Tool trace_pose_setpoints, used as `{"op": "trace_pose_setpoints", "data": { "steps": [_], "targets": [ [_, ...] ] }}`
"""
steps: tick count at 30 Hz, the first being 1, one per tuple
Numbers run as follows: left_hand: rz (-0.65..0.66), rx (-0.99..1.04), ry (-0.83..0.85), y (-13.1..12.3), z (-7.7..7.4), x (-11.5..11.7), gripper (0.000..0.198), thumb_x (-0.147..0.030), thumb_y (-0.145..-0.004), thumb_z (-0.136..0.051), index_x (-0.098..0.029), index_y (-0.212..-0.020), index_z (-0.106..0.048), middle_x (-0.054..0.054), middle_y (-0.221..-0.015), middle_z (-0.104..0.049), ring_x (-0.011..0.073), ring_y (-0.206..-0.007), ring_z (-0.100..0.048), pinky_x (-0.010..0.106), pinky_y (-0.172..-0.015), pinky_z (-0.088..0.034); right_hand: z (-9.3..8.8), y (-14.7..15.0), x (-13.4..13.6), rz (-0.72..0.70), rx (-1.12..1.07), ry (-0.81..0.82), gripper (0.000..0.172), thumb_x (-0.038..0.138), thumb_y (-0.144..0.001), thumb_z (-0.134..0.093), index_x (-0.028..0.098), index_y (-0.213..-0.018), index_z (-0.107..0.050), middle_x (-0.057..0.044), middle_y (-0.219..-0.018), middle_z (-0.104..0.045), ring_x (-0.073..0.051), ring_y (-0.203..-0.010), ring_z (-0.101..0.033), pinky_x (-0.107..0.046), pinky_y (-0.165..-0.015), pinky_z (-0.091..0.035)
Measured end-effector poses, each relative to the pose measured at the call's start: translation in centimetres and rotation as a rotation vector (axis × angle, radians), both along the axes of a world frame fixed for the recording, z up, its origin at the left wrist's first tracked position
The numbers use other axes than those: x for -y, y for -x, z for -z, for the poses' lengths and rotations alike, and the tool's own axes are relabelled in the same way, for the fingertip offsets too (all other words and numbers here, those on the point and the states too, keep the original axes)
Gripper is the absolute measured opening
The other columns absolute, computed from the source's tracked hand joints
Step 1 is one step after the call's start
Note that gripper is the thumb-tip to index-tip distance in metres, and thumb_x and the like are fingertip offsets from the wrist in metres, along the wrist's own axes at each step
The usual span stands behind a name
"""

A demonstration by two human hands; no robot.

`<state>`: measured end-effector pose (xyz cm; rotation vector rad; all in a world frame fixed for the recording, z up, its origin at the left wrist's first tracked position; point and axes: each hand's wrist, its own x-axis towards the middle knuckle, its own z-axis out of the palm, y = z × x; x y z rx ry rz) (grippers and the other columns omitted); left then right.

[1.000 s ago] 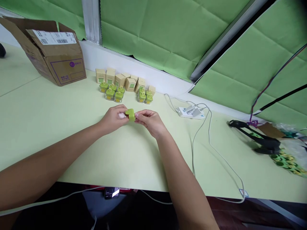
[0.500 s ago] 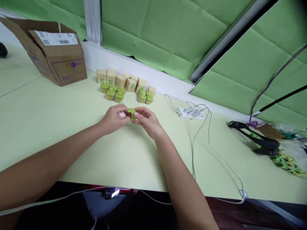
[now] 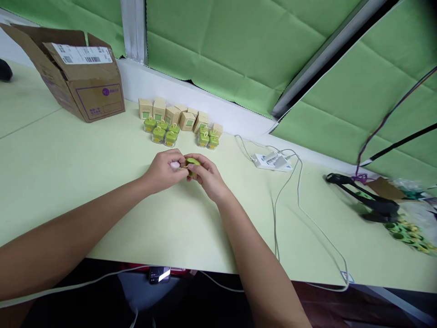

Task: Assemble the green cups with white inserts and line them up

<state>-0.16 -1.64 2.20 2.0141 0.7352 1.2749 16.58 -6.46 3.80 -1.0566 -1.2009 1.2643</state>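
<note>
My left hand (image 3: 165,169) and my right hand (image 3: 206,175) meet over the middle of the pale green table (image 3: 85,182). Both pinch a small green piece (image 3: 191,162) between their fingertips. A white bit shows inside the left hand's fingers; I cannot make out what it is. Behind the hands stand several small green jars (image 3: 164,132) and several small tan boxes (image 3: 170,111) in a row by the wall.
An open cardboard box (image 3: 82,73) lies at the back left. A white power strip (image 3: 273,161) with cables trails over the table's front edge on the right. Black tongs-like tool (image 3: 368,200) and green pieces (image 3: 406,232) sit at far right.
The hands have closed together around the green piece and turned it; less of it shows now. The view shifted slightly.
</note>
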Motion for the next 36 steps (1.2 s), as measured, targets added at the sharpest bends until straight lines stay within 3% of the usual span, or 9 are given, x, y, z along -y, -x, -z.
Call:
{"op": "trace_pose_setpoints", "data": {
  "steps": [7, 13, 19, 23, 27, 32, 36],
  "targets": [
    [-0.042, 0.008, 0.032, 0.2, -0.1, -0.3, 0.004, -0.019, -0.07, -0.059, -0.019, -0.066, -0.058, 0.0, -0.074, -0.061, 0.0152, -0.072, -0.055, 0.03, -0.07, -0.043, -0.3, -1.0, -0.5, 0.192, -0.019, 0.08, 0.027, 0.029, -0.069, -0.067, 0.022, -0.095, -0.066, 0.0, -0.082, -0.066, -0.013, -0.066, -0.057, -0.027, -0.056, -0.041],
    [-0.067, 0.001, 0.038, 0.0, 0.3, -0.5, 0.003, -0.021, -0.071, -0.06, -0.02, -0.068, -0.06, 0.0, -0.075, -0.061, 0.0163, -0.073, -0.056, 0.031, -0.071, -0.044, -0.6, -1.1, -0.2, 0.049, -0.087, 0.184, 0.032, 0.018, -0.057, -0.063, 0.019, -0.088, -0.069, -0.001, -0.084, -0.066, -0.015, -0.07, -0.063, -0.029, -0.062, -0.046],
    [-0.084, -0.009, 0.048, 0.0, 0.3, -0.6, 0.002, -0.02, -0.071, -0.061, -0.02, -0.068, -0.06, 0.0, -0.076, -0.062, 0.0163, -0.074, -0.056, 0.031, -0.071, -0.044, -0.7, -1.0, 0.0, 0.042, -0.098, 0.184, 0.037, 0.015, -0.055, -0.062, 0.02, -0.091, -0.073, 0.002, -0.074, -0.059, -0.012, -0.064, -0.055, -0.03, -0.064, -0.048],
    [-0.086, -0.007, 0.066, 0.0, 0.2, -0.6, 0.004, -0.022, -0.071, -0.061, -0.019, -0.068, -0.061, 0.0, -0.075, -0.061, 0.0162, -0.074, -0.056, 0.03, -0.07, -0.044, -0.7, -0.6, 0.1, 0.038, -0.065, 0.173, 0.028, 0.021, -0.06, -0.077, 0.019, -0.087, -0.074, 0.003, -0.072, -0.057, -0.011, -0.064, -0.053, -0.03, -0.066, -0.05],
    [-0.062, -0.004, 0.076, 0.0, 0.4, -0.7, 0.006, -0.023, -0.073, -0.062, -0.019, -0.069, -0.061, 0.0, -0.076, -0.061, 0.0159, -0.074, -0.056, 0.03, -0.07, -0.044, -0.5, -0.2, 0.1, 0.088, 0.022, 0.164, 0.038, 0.038, -0.059, -0.092, 0.019, -0.084, -0.071, 0.004, -0.066, -0.057, -0.012, -0.062, -0.054, -0.029, -0.063, -0.048],
    [-0.036, -0.009, 0.086, 0.0, 0.4, -0.6, 0.005, -0.022, -0.073, -0.062, -0.019, -0.069, -0.062, 0.0, -0.076, -0.062, 0.0157, -0.074, -0.056, 0.03, -0.07, -0.044, -0.3, 0.0, 0.0, 0.125, 0.041, 0.155, 0.047, 0.051, -0.057, -0.094, 0.02, -0.082, -0.069, 0.003, -0.07, -0.059, -0.013, -0.066, -0.058, -0.028, -0.061, -0.05],
    [0.004, 0.013, 0.128, 0.0, 0.2, -0.8, 0.007, -0.023, -0.075, -0.064, -0.019, -0.07, -0.063, 0.0, -0.076, -0.062, 0.0152, -0.074, -0.056, 0.029, -0.071, -0.045, -0.4, -0.2, 0.1, 0.11, 0.003, 0.158, 0.044, 0.049, -0.061, -0.092, 0.02, -0.084, -0.069, 0.002, -0.076, -0.061, -0.013, -0.07, -0.06, -0.027, -0.062, -0.051]
  ]
}}
